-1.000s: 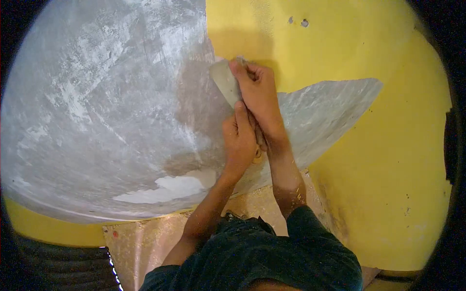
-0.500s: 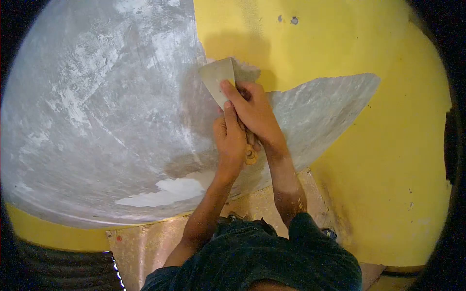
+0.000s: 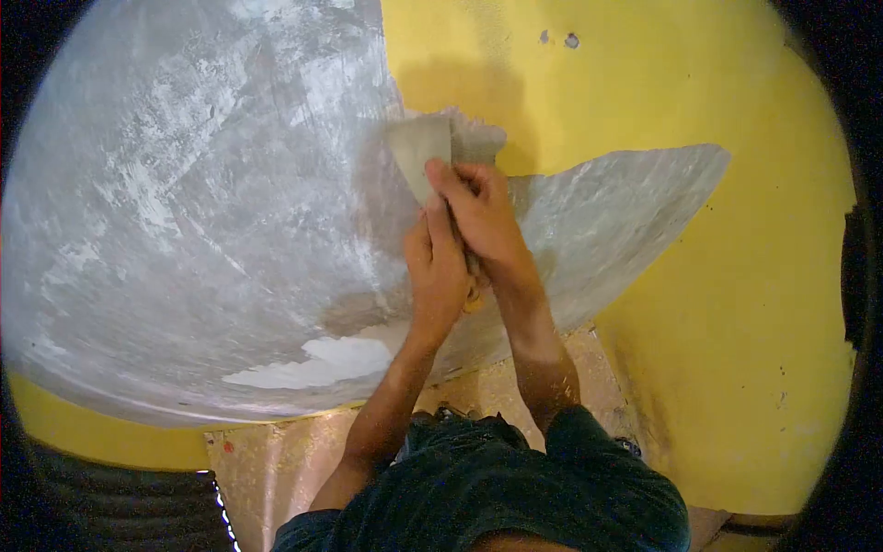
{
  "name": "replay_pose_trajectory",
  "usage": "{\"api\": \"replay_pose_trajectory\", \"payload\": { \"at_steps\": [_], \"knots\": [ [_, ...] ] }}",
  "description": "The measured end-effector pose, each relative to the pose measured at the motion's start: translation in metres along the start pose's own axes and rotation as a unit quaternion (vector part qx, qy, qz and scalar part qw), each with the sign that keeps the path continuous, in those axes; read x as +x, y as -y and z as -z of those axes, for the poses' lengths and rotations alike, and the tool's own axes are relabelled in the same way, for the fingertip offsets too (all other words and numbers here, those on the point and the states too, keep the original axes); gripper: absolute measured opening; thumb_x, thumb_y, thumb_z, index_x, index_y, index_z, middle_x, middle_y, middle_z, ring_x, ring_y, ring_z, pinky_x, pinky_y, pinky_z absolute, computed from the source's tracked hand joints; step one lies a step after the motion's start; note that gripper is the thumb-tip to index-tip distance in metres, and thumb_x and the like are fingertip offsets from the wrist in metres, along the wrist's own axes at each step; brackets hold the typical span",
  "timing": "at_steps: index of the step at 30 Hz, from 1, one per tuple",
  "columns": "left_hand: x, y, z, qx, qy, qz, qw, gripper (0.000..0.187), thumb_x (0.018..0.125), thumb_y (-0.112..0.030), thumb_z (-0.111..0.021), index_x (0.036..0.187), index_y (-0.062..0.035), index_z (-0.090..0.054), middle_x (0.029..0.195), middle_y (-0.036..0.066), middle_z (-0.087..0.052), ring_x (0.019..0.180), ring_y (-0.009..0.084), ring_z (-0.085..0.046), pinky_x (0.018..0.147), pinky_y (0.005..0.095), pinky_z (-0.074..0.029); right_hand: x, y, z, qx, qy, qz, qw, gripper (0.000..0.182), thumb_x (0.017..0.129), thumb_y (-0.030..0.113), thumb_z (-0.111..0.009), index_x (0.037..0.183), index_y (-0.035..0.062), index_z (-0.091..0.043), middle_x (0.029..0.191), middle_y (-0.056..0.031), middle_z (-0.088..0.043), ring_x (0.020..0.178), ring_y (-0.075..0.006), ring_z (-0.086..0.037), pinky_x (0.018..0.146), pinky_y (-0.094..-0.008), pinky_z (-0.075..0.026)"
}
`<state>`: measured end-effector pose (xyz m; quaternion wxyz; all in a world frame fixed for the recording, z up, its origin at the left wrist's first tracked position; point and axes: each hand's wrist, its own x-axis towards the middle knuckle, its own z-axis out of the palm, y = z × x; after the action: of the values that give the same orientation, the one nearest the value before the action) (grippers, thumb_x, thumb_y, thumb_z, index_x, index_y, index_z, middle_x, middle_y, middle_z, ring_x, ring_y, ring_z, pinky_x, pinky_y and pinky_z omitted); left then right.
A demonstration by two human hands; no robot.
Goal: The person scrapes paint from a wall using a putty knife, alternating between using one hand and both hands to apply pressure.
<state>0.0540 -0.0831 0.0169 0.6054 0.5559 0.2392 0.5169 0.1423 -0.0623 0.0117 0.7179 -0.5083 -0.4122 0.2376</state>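
Both my hands grip one scraper with a broad, flat metal blade. Its blade lies against the wall where the bare grey area meets the yellow paint. My right hand wraps round the upper part of the scraper, thumb on the blade. Just below and to its left, my left hand is closed round the tool, a finger or thumb reaching up to the blade's base. The orange handle end shows between my wrists. A ragged-edged greyish patch sits right of the blade, partly in shadow.
A white patch marks the lower grey surface. Two small chips dot the yellow paint above. Under my arms is a worn, stained board or floor, with dark corrugated material at lower left.
The view has shifted slightly, so the wall sits a little further right. The scraper's angle has changed slightly, and less of its handle end shows. Both hands keep their grip.
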Motion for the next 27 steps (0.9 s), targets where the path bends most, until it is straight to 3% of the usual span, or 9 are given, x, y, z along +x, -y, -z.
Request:
{"api": "replay_pose_trajectory", "payload": {
  "at_steps": [2,4,7,9,14,16,23,25,27],
  "knots": [
    [0.000,0.000,0.000,-0.038,0.030,0.003,0.999,0.048,0.102,-0.033,-0.035,0.066,-0.0047,-0.048,0.053,-0.001,-0.048,0.043,0.0070,-0.043,0.038,0.0259,-0.032,-0.004,0.029,0.004,0.010,0.034,-0.025,0.999,0.036,0.090,0.033,-0.063,0.074,0.0011,-0.064,0.061,-0.0009,-0.059,0.055,-0.0072,-0.053,0.049,-0.0234,-0.042],
    [-0.003,0.008,-0.002,0.031,-0.013,-0.026,0.999,0.042,0.100,-0.035,-0.035,0.080,-0.0037,-0.054,0.057,0.003,-0.048,0.045,0.0106,-0.044,0.041,0.0304,-0.036,-0.008,0.031,0.007,0.016,0.066,-0.047,0.997,0.035,0.090,0.033,-0.063,0.075,0.0013,-0.064,0.061,-0.0012,-0.059,0.055,-0.0077,-0.054,0.049,-0.0235,-0.042],
    [-0.003,0.013,-0.005,0.051,-0.043,-0.039,0.997,0.043,0.100,-0.037,-0.036,0.078,-0.0044,-0.054,0.056,0.002,-0.045,0.044,0.0098,-0.042,0.040,0.0305,-0.034,-0.007,0.021,0.005,-0.017,0.068,-0.015,0.997,0.042,0.091,0.035,-0.059,0.079,-0.0050,-0.064,0.065,-0.0062,-0.062,0.059,-0.0126,-0.054,0.056,-0.0318,-0.044],
    [0.000,0.002,-0.005,0.033,-0.017,-0.027,0.999,0.043,0.100,-0.036,-0.036,0.079,-0.0040,-0.055,0.056,0.002,-0.045,0.044,0.0103,-0.041,0.040,0.0305,-0.034,0.001,0.035,0.006,-0.028,0.067,-0.020,0.997,0.036,0.091,0.035,-0.061,0.074,0.0026,-0.062,0.060,-0.0004,-0.058,0.054,-0.0066,-0.053,0.049,-0.0237,-0.042],
    [-0.002,0.010,-0.006,0.010,0.005,0.011,1.000,0.042,0.100,-0.036,-0.036,0.082,-0.0037,-0.057,0.057,0.002,-0.047,0.044,0.0111,-0.042,0.041,0.0294,-0.035,-0.003,-0.008,0.012,0.012,0.044,0.022,0.999,0.035,0.092,0.033,-0.060,0.075,0.0033,-0.062,0.062,0.0011,-0.057,0.053,-0.0060,-0.050,0.048,-0.0231,-0.041],
    [-0.001,0.017,-0.006,0.085,0.020,-0.048,0.995,0.051,0.102,-0.033,-0.034,0.064,-0.0014,-0.048,0.049,0.002,-0.045,0.039,0.0094,-0.043,0.035,0.0281,-0.033,-0.002,-0.007,0.017,0.017,0.027,0.035,0.999,0.034,0.092,0.033,-0.060,0.075,0.0035,-0.062,0.063,0.0012,-0.057,0.054,-0.0060,-0.051,0.048,-0.0230,-0.041],
    [0.005,0.025,-0.020,0.078,0.028,-0.082,0.993,0.051,0.102,-0.032,-0.035,0.067,0.0018,-0.051,0.050,0.002,-0.046,0.042,0.0084,-0.045,0.037,0.0283,-0.033,-0.005,-0.005,0.030,0.035,0.006,0.017,0.999,0.033,0.092,0.032,-0.060,0.076,0.0036,-0.062,0.063,0.0012,-0.057,0.054,-0.0059,-0.050,0.048,-0.0229,-0.040],
    [0.001,0.032,-0.025,0.095,-0.023,-0.060,0.993,0.051,0.102,-0.032,-0.035,0.064,-0.0015,-0.049,0.049,0.001,-0.045,0.040,0.0085,-0.044,0.035,0.0284,-0.033,-0.003,-0.002,0.032,0.023,0.007,0.012,1.000,0.032,0.092,0.032,-0.061,0.076,0.0038,-0.062,0.063,0.0015,-0.057,0.053,-0.0059,-0.050,0.047,-0.0228,-0.040],
    [0.007,0.023,-0.026,0.056,0.005,-0.027,0.998,0.050,0.102,-0.032,-0.035,0.064,-0.0023,-0.047,0.050,0.001,-0.045,0.039,0.0085,-0.044,0.035,0.0284,-0.033,-0.002,0.005,0.032,0.031,0.002,-0.012,0.999,0.032,0.092,0.032,-0.061,0.076,0.0042,-0.063,0.062,0.0011,-0.058,0.053,-0.0064,-0.051,0.047,-0.0234,-0.041]
  ]
}}
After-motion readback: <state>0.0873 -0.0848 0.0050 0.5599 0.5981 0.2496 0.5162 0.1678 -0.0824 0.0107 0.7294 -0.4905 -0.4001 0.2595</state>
